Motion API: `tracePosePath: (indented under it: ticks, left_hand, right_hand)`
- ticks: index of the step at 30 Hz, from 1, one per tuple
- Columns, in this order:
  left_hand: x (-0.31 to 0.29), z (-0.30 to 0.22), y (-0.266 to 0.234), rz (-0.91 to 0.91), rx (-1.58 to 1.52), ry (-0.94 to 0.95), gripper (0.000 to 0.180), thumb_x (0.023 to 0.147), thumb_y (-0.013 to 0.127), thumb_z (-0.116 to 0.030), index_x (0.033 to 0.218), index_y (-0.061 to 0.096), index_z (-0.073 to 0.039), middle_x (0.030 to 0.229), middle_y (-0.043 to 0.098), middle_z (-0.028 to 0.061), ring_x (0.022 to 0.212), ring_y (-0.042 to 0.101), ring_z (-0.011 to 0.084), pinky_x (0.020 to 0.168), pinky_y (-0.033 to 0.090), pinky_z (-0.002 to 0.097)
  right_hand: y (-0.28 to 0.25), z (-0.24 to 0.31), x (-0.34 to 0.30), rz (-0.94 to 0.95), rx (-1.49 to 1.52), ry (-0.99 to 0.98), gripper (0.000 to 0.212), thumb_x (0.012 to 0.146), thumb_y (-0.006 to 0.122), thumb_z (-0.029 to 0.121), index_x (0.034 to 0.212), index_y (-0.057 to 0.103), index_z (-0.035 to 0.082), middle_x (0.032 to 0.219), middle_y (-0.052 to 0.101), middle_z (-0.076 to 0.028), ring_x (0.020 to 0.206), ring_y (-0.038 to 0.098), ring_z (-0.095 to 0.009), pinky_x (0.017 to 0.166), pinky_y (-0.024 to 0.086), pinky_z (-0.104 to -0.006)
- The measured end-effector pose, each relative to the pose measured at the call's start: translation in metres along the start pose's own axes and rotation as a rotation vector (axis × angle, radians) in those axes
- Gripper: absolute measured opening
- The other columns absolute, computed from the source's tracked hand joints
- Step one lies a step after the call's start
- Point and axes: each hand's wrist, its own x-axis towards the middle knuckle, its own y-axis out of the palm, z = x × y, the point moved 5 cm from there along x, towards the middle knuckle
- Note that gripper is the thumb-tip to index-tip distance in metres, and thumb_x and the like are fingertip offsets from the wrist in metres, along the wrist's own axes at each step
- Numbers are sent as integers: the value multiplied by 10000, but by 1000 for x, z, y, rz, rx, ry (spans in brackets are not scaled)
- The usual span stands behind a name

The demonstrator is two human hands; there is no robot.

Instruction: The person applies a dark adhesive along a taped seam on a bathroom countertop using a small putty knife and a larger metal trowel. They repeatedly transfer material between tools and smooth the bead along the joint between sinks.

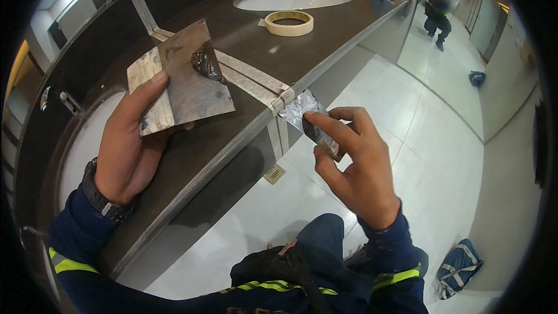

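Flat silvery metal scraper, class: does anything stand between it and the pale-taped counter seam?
Nothing visible does: the right hand holds the flat silvery metal scraper at the pale-taped counter seam; contact unclear.

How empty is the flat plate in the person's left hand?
Not empty: the plate carries a glossy dark lump near its right edge, with dark smears elsewhere on its face.

Grey plate (189, 103), dark brown paste (205, 63), silver scraper (301, 105), cream tape (290, 31), navy sleeves (81, 224) banded yellow-green

Plate (185, 84) is left of scraper (298, 107), tape roll (290, 31) behind
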Motion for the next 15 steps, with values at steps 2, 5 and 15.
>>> tracePosePath:
  ticks: [2, 5, 15]
  left_hand:
    - [0, -2, 1, 16, 1, 3, 397, 992, 513, -278, 1296, 489, -24, 1129, 645, 104, 990, 642, 172, 829, 511, 349]
    - [1, -1, -2, 23, 14, -9, 403, 983, 527, -274, 1291, 491, -15, 1131, 641, 100, 1002, 641, 180, 830, 515, 342]
    - [0, -1, -1, -10, 47, -8, 377, 988, 525, -271, 1271, 502, -24, 1118, 649, 100, 988, 646, 175, 813, 513, 354]
  right_hand:
    - [9, -12, -10, -94, 65, -4, 438, 762, 683, 52, 1193, 653, 122, 1095, 560, -143, 768, 632, -255, 679, 527, -346]
    - [27, -29, -17, -232, 207, -48, 477, 760, 698, 40, 1224, 645, 139, 1109, 557, -143, 773, 624, -236, 682, 526, -336]
    - [60, -40, -21, -333, 258, -110, 462, 801, 709, 66, 1246, 637, 168, 1169, 533, -153, 865, 625, -252, 746, 543, -340]
